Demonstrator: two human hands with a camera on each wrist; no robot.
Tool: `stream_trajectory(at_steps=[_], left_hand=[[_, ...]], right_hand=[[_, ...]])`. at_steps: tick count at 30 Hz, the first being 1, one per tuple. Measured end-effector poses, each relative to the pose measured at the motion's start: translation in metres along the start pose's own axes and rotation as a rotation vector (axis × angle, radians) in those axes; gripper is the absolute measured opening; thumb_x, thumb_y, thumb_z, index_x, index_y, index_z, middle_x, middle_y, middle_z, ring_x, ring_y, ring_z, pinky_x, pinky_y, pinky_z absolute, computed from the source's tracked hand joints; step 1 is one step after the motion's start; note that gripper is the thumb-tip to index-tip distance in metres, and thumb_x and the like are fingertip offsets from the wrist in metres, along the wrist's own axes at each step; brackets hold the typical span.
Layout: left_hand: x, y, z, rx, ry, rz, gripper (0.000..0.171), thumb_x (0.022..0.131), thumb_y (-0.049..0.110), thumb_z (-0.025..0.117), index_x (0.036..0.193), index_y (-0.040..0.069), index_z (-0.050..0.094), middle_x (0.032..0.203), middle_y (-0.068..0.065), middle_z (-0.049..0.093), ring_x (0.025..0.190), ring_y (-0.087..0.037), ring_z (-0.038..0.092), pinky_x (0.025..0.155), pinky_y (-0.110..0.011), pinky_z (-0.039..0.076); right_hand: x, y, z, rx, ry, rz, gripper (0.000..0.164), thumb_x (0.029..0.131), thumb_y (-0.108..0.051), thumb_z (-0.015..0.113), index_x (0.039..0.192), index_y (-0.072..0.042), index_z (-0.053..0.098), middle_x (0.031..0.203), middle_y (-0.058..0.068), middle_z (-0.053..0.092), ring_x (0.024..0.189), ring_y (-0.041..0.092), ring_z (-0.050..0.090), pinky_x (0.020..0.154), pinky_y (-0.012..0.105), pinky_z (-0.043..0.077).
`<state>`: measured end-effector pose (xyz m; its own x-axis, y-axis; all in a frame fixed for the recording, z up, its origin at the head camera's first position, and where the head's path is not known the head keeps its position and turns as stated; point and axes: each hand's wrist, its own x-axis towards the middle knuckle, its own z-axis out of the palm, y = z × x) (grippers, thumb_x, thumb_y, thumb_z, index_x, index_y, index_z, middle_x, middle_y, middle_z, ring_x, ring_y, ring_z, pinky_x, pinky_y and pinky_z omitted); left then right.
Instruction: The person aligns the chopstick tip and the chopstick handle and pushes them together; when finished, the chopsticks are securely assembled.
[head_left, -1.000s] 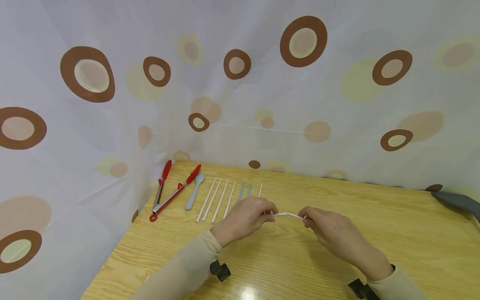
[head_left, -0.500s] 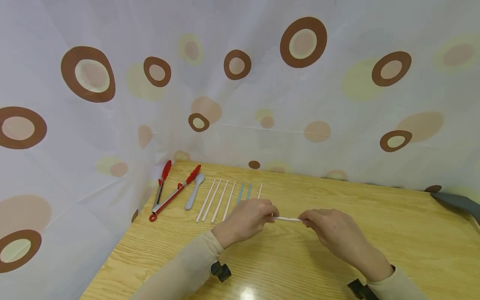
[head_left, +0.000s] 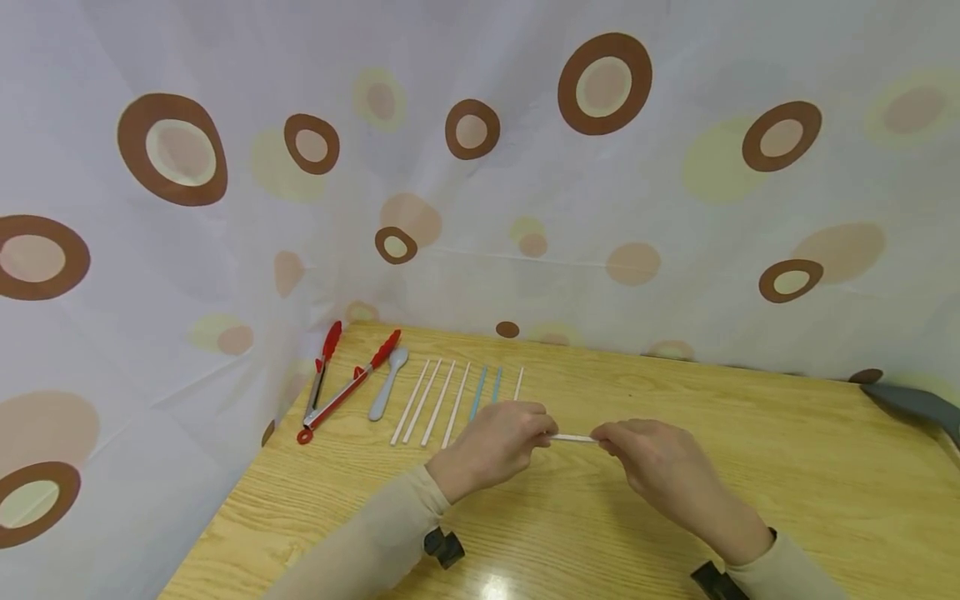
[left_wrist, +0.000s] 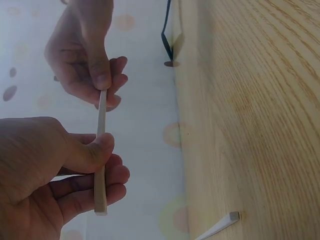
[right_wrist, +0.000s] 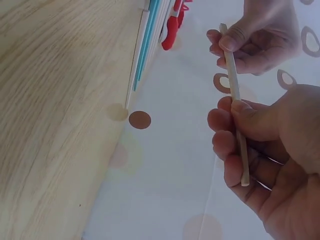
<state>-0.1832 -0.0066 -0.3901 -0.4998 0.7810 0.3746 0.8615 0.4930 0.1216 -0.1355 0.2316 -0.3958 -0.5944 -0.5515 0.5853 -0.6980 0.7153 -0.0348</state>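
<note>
A slim white chopstick (head_left: 573, 438) with squared ends is held level above the table by both hands. My left hand (head_left: 491, 446) pinches one part of it between thumb and fingertips. My right hand (head_left: 660, 462) pinches the other part the same way. Between the two thumbs a short white stretch shows. In the left wrist view the chopstick (left_wrist: 101, 115) runs straight from one hand to the other, its near end sticking out below my left thumb. The right wrist view shows the chopstick (right_wrist: 233, 82) crossing the curled fingers of my right hand.
Left of my hands lies a row of several white chopsticks (head_left: 438, 403) and two blue chopsticks (head_left: 478, 393), partly behind my left hand. Beyond the row are a grey spoon (head_left: 387, 385) and red-tipped tongs (head_left: 351, 385). A dark grey object (head_left: 915, 404) sits at the right edge.
One second ago the white length between my hands showed a bend at its middle; now it looks straight. My right hand has shifted slightly left, and the visible stretch is shorter.
</note>
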Motion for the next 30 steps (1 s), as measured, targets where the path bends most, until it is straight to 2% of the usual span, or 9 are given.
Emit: stream_trajectory(at_steps=[2,5,7,9,14,19,24,28,30], left_hand=[[0.000,0.000,-0.001,0.011,0.005,0.008,0.008,0.091,0.008,0.072,0.098,0.010,0.076,0.088,0.003,0.067,0.076,-0.004,0.063,0.067,-0.009,0.045],[0.000,0.000,-0.002,0.026,0.016,0.022,0.009,0.091,0.006,0.072,0.097,0.010,0.076,0.087,0.003,0.067,0.076,-0.005,0.063,0.067,-0.009,0.046],[0.000,0.001,-0.002,0.032,0.024,0.030,0.009,0.091,0.005,0.072,0.096,0.010,0.076,0.087,0.003,0.067,0.075,-0.005,0.063,0.067,-0.009,0.046],[-0.001,0.001,-0.001,0.039,0.029,0.037,0.009,0.090,0.004,0.073,0.096,0.010,0.076,0.087,0.003,0.067,0.076,-0.006,0.064,0.068,-0.009,0.046],[-0.002,0.002,0.002,0.058,0.029,0.030,0.008,0.089,0.005,0.074,0.095,0.009,0.076,0.087,0.003,0.068,0.077,-0.006,0.065,0.069,-0.010,0.047],[0.000,0.005,0.005,0.015,0.028,-0.043,0.005,0.092,0.011,0.072,0.095,0.009,0.075,0.087,0.003,0.068,0.075,-0.005,0.064,0.067,-0.010,0.047],[0.008,0.013,0.006,-0.028,0.034,-0.140,0.006,0.093,0.013,0.071,0.091,0.009,0.075,0.082,0.002,0.067,0.069,-0.003,0.059,0.061,-0.010,0.044],[0.014,0.017,0.009,-0.022,0.036,-0.213,0.006,0.092,0.013,0.072,0.090,0.008,0.075,0.076,0.003,0.064,0.064,-0.001,0.055,0.057,-0.011,0.042],[0.016,0.019,0.012,-0.057,0.036,-0.247,0.007,0.092,0.013,0.073,0.092,0.006,0.075,0.076,0.002,0.065,0.062,-0.001,0.055,0.055,-0.011,0.042]], right_hand=[[0.001,-0.001,0.001,0.015,0.007,-0.007,0.009,0.087,-0.006,0.074,0.094,-0.009,0.071,0.077,-0.003,0.069,0.062,0.010,0.063,0.051,0.025,0.050],[0.001,-0.001,0.003,0.028,0.027,-0.016,0.016,0.082,0.000,0.077,0.095,-0.007,0.071,0.079,-0.001,0.070,0.064,0.011,0.065,0.054,0.026,0.053],[0.001,-0.001,0.005,0.037,0.043,-0.024,0.025,0.074,0.006,0.081,0.094,-0.006,0.071,0.080,0.000,0.071,0.065,0.012,0.066,0.054,0.026,0.053],[0.001,-0.001,0.006,0.041,0.049,-0.034,0.029,0.072,0.008,0.081,0.094,-0.006,0.071,0.079,0.000,0.071,0.065,0.012,0.066,0.055,0.026,0.053],[0.001,0.005,0.007,0.026,0.008,-0.076,0.032,0.070,0.009,0.083,0.094,-0.007,0.070,0.076,0.000,0.068,0.061,0.013,0.063,0.051,0.025,0.051],[0.010,0.019,0.000,-0.076,-0.058,-0.148,0.036,0.067,0.007,0.085,0.096,-0.008,0.070,0.081,0.002,0.068,0.063,0.017,0.063,0.054,0.030,0.051],[0.022,0.033,-0.002,-0.155,-0.061,-0.237,0.032,0.070,0.004,0.085,0.093,-0.008,0.068,0.087,0.004,0.064,0.072,0.018,0.063,0.060,0.033,0.050],[0.029,0.041,0.005,-0.133,-0.059,-0.231,0.033,0.070,0.010,0.083,0.092,-0.008,0.067,0.089,0.004,0.061,0.073,0.018,0.060,0.060,0.032,0.050],[0.031,0.046,0.010,-0.116,-0.072,-0.216,0.036,0.069,0.015,0.082,0.092,-0.008,0.067,0.091,0.004,0.060,0.076,0.018,0.060,0.061,0.031,0.051]])
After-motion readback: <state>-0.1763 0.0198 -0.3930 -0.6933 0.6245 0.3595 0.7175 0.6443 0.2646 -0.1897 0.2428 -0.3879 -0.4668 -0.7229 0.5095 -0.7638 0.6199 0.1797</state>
